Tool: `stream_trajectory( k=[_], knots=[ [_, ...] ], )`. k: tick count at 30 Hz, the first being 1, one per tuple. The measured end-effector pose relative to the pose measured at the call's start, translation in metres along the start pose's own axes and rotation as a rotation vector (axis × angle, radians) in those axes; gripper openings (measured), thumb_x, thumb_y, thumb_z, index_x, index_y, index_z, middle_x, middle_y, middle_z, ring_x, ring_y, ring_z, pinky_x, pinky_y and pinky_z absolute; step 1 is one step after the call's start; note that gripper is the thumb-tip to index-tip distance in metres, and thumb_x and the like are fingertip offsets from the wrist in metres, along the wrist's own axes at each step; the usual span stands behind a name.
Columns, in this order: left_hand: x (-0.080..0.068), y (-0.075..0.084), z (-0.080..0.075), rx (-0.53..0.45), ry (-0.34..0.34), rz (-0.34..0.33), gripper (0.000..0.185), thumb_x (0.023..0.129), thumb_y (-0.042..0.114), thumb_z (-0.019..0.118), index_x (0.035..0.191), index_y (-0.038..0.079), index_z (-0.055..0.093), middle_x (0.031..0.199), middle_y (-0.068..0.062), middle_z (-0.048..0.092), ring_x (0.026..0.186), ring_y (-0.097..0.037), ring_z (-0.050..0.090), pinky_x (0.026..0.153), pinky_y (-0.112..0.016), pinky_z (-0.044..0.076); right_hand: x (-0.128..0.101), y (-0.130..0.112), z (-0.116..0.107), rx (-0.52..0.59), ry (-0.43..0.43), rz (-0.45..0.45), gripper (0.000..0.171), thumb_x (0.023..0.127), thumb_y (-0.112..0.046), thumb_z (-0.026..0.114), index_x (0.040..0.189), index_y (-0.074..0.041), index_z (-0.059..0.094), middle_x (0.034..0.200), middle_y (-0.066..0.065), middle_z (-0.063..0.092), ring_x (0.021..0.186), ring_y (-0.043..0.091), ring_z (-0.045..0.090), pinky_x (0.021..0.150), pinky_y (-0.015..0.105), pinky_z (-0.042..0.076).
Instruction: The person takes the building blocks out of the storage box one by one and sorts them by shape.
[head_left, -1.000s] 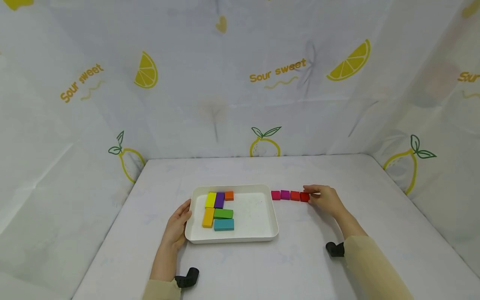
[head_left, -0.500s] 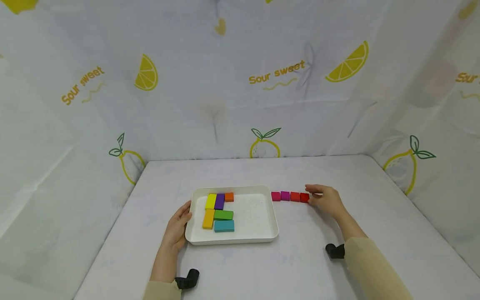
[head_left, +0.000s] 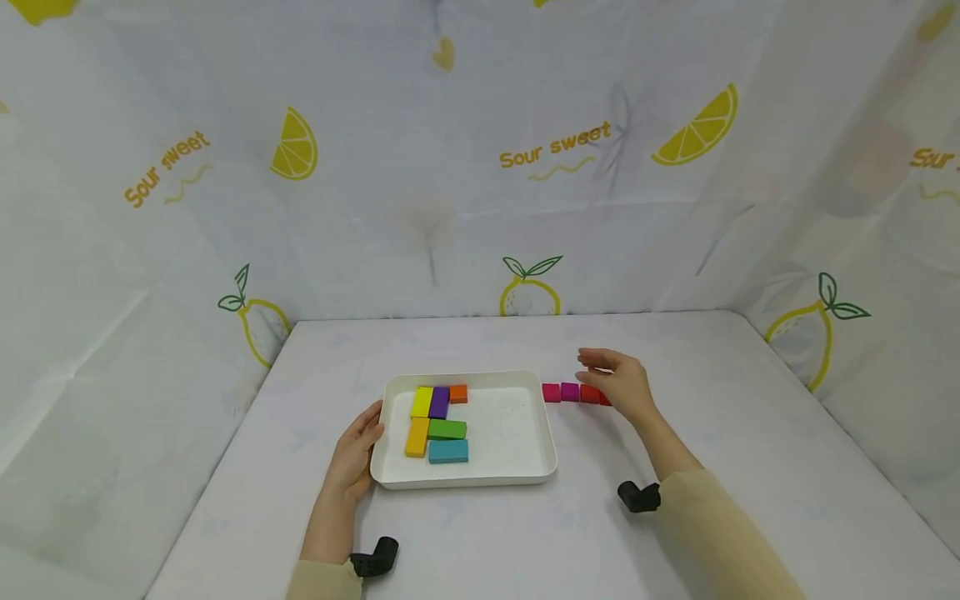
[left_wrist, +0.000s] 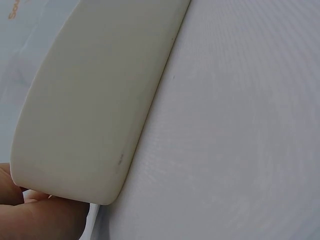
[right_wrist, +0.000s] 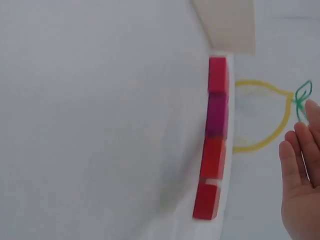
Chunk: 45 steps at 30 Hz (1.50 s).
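Right hand [head_left: 621,385] lifted off the end red cube [right_wrist: 206,200] and drifted left, now hovering over the row of four cubes [head_left: 576,392]; fingers [right_wrist: 306,145] straight and loosely together, palm empty. Row left complete on the table [head_left: 675,517], just right of the tray [head_left: 480,478], cubes nearly touching. Left hand [head_left: 357,450] unmoved, resting against the tray's left wall, fingers relaxed. Six blocks [head_left: 439,422] lying inside the tray. Probably a release after placing, so that cube reads as set.
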<state>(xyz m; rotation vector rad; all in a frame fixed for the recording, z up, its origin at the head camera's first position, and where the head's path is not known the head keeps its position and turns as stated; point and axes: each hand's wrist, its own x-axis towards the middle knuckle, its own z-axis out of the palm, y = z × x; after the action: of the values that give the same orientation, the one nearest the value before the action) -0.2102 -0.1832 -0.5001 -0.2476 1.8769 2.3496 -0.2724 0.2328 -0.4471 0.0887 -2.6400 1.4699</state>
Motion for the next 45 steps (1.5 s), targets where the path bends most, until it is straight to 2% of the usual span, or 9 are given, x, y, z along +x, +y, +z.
stream_trajectory(
  k=[4, 6, 10, 16, 19, 29, 36, 43, 45],
  knots=[
    [0.0, 0.0, -0.002, 0.002, 0.005, -0.009, 0.053, 0.106, 0.008, 0.038, 0.157, 0.007, 0.023, 0.166, -0.013, 0.02, 0.153, -0.027, 0.023, 0.095, -0.006, 0.044, -0.001, -0.03, 0.033, 0.141, -0.06, -0.029, 0.047, 0.088, -0.013, 0.074, 0.132, -0.003, 0.061, 0.131, 0.019, 0.066, 0.124, 0.035, 0.061, 0.099, 0.028, 0.055],
    [-0.001, 0.0, -0.003, 0.005, 0.003, -0.005, 0.053, 0.106, 0.008, 0.037, 0.157, 0.006, 0.023, 0.166, -0.014, 0.019, 0.153, -0.027, 0.023, 0.105, -0.011, 0.043, -0.002, -0.042, 0.051, 0.2, -0.1, -0.042, 0.047, 0.086, -0.011, 0.075, 0.131, -0.002, 0.062, 0.13, 0.02, 0.066, 0.124, 0.036, 0.061, 0.101, 0.031, 0.054],
    [-0.002, 0.0, -0.005, 0.007, 0.003, -0.005, 0.054, 0.106, 0.007, 0.038, 0.157, 0.006, 0.022, 0.166, -0.014, 0.019, 0.153, -0.027, 0.022, 0.117, -0.022, 0.037, -0.005, -0.06, 0.09, 0.254, -0.149, -0.012, 0.045, 0.086, -0.009, 0.075, 0.129, -0.005, 0.064, 0.128, 0.017, 0.068, 0.123, 0.036, 0.062, 0.104, 0.036, 0.053],
    [-0.001, -0.001, -0.005, 0.005, 0.005, -0.016, 0.053, 0.106, 0.007, 0.038, 0.157, 0.008, 0.023, 0.166, -0.013, 0.02, 0.152, -0.026, 0.024, 0.092, -0.005, 0.045, -0.008, -0.074, 0.142, 0.223, -0.113, 0.029, 0.041, 0.083, -0.006, 0.077, 0.123, -0.003, 0.068, 0.122, 0.015, 0.071, 0.118, 0.031, 0.065, 0.102, 0.038, 0.054],
    [-0.001, -0.002, -0.004, 0.0, 0.0, -0.017, 0.054, 0.106, 0.007, 0.038, 0.157, 0.008, 0.023, 0.166, -0.013, 0.02, 0.152, -0.027, 0.025, 0.091, -0.005, 0.045, -0.008, -0.076, 0.159, 0.217, -0.079, 0.055, 0.039, 0.081, -0.004, 0.077, 0.12, -0.003, 0.069, 0.121, 0.015, 0.072, 0.117, 0.03, 0.066, 0.102, 0.038, 0.054],
    [0.002, -0.004, -0.001, -0.008, 0.002, -0.012, 0.053, 0.105, 0.006, 0.038, 0.156, 0.007, 0.026, 0.165, -0.014, 0.023, 0.151, -0.026, 0.026, 0.094, -0.007, 0.044, -0.003, -0.075, 0.173, 0.229, -0.012, 0.145, 0.037, 0.082, -0.001, 0.074, 0.118, -0.006, 0.071, 0.12, 0.013, 0.072, 0.116, 0.028, 0.066, 0.1, 0.039, 0.055],
    [0.002, -0.001, -0.002, 0.0, 0.005, -0.001, 0.053, 0.105, 0.007, 0.038, 0.156, 0.006, 0.025, 0.165, -0.014, 0.022, 0.152, -0.026, 0.024, 0.118, -0.024, 0.035, -0.002, -0.074, 0.186, 0.207, 0.047, 0.17, 0.034, 0.081, 0.001, 0.076, 0.114, -0.005, 0.072, 0.117, 0.014, 0.073, 0.111, 0.028, 0.068, 0.093, 0.036, 0.058],
    [0.002, -0.003, -0.003, -0.011, 0.001, 0.002, 0.053, 0.105, 0.006, 0.038, 0.156, 0.006, 0.025, 0.165, -0.014, 0.022, 0.152, -0.026, 0.023, 0.091, -0.003, 0.043, -0.005, -0.076, 0.195, 0.207, 0.025, 0.202, 0.032, 0.084, -0.001, 0.074, 0.115, -0.009, 0.072, 0.118, 0.01, 0.071, 0.109, 0.025, 0.065, 0.091, 0.034, 0.059],
    [0.002, -0.003, -0.002, -0.01, 0.001, 0.004, 0.053, 0.105, 0.006, 0.038, 0.156, 0.006, 0.025, 0.165, -0.014, 0.022, 0.152, -0.027, 0.023, 0.098, -0.007, 0.043, -0.006, -0.077, 0.195, 0.199, 0.02, 0.196, 0.032, 0.084, 0.0, 0.073, 0.115, -0.008, 0.072, 0.118, 0.01, 0.071, 0.108, 0.025, 0.065, 0.092, 0.034, 0.059]
  ],
)
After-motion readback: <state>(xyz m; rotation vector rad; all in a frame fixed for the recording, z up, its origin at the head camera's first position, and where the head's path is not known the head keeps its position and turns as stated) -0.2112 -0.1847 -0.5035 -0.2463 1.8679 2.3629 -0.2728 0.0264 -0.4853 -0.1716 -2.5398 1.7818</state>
